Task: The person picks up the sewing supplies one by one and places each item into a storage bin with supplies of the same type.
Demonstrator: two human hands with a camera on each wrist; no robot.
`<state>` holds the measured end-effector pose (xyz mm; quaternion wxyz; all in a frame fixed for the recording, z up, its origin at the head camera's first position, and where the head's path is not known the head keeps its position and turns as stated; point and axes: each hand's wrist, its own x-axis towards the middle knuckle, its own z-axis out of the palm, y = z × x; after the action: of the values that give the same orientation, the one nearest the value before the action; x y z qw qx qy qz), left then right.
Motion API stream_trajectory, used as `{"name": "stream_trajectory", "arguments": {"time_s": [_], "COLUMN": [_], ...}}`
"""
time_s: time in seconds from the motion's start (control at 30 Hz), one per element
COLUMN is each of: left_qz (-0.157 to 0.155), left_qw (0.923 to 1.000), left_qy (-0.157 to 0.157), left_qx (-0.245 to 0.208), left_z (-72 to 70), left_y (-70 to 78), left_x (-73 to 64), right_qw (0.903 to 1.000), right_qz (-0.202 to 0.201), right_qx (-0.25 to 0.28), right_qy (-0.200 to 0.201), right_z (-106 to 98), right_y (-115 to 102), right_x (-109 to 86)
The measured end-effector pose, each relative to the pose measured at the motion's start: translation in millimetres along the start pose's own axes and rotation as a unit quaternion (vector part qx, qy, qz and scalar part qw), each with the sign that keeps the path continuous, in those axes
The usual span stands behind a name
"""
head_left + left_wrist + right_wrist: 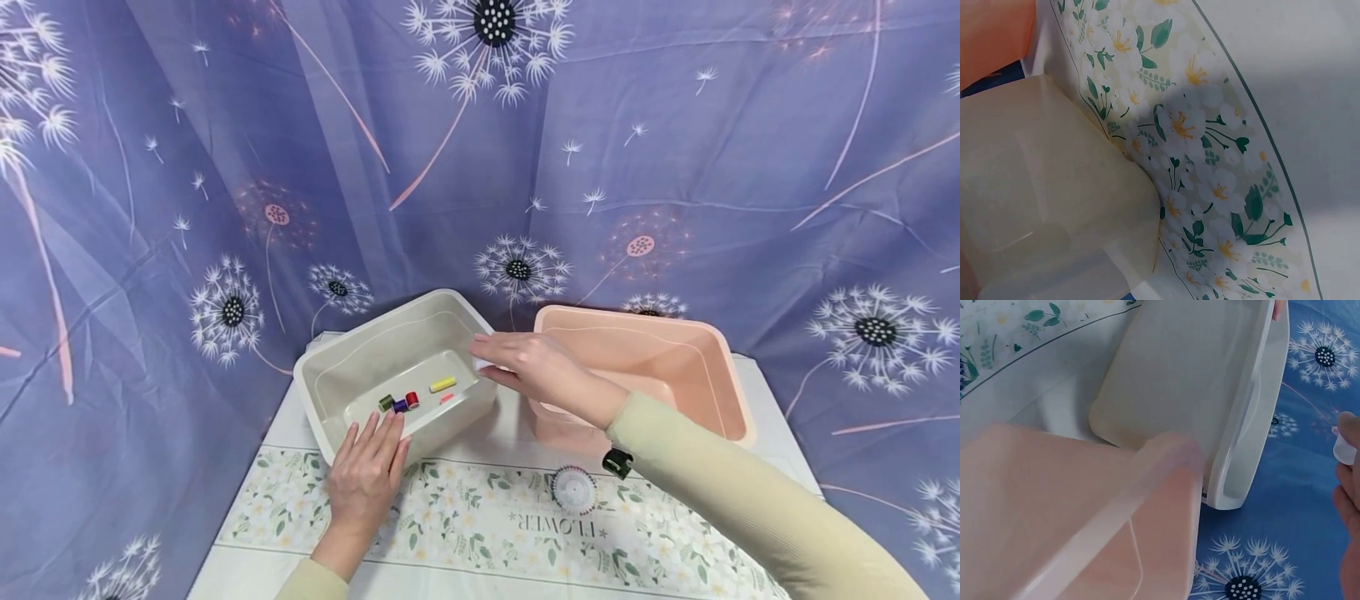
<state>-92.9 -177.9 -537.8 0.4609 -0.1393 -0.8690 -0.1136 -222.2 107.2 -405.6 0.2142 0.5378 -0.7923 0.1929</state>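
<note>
A light grey bin [390,354] stands at the left, angled on the table. Inside it lie small thread spools: a green spool [386,403], a purple spool [400,406], a red spool [412,400] and a longer yellow one [443,385]. My left hand [367,471] lies with straight fingers over the bin's near rim. Over the bin's right end, my right hand [536,367] pinches a small white spool [1342,450] between thumb and fingers. Most of that spool is hidden by the hand.
A pink bin [720,367] stands to the right, under my right forearm. In front of it lies a round pin wheel [574,490] on the flowered tablecloth [465,508]. A purple dandelion curtain [420,167] hangs behind and at both sides.
</note>
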Motion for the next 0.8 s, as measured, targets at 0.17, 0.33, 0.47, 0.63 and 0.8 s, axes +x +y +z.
{"name": "stream_trajectory", "arguments": {"time_s": [0.17, 0.33, 0.47, 0.63, 0.8], "left_qz": [0.004, 0.008, 0.008, 0.007, 0.007], "left_qw": [1.0000, 0.9999, 0.9999, 0.9999, 0.9999], "left_qy": [0.002, 0.009, 0.007, 0.007, 0.011], "left_qx": [0.008, 0.010, 0.009, 0.008, 0.008], "left_z": [0.4, 1.1, 1.5, 1.6, 1.5], "left_y": [-1.5, -1.8, -1.7, -1.8, -2.1], "left_x": [-0.1, 0.2, 0.8, 0.5, -0.3], "right_qw": [0.9996, 0.9983, 0.9977, 0.9972, 0.9960], "right_qz": [0.012, 0.019, 0.023, 0.025, 0.020], "right_qx": [-0.006, -0.018, -0.018, -0.019, -0.025], "right_qy": [-0.026, -0.052, -0.061, -0.068, -0.083], "right_z": [6, 13, 18, 26, 35], "right_y": [1, 3, 4, 5, 4], "right_x": [13.4, 25.2, 32.6, 41.2, 48.9]}}
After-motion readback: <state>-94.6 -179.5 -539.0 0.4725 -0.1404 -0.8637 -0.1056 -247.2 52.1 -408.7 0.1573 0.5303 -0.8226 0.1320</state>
